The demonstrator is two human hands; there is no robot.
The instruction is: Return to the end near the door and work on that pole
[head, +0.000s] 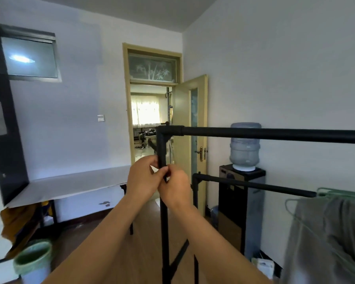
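Post: matte black round metal upright post [163, 152] of a garment rack, stood before the doorway.
Left hand [145, 178]: fingers curled, post pinched.
Right hand [175, 186]: fingers curled, post gripped just below.
Rail: smooth black tubular top rail [275, 134], joined at the corner elbow.

To your left a long white table [74, 181] runs along the wall, with a green-lined waste bin [34, 260] on the floor near its end. Ahead of you a yellow-framed door [190, 144] stands open onto a bright room. At your right a water bottle [245, 146] sits upside down on a black dispenser [232, 212], and grey cloth [326, 242] hangs from green hangers [340, 194].
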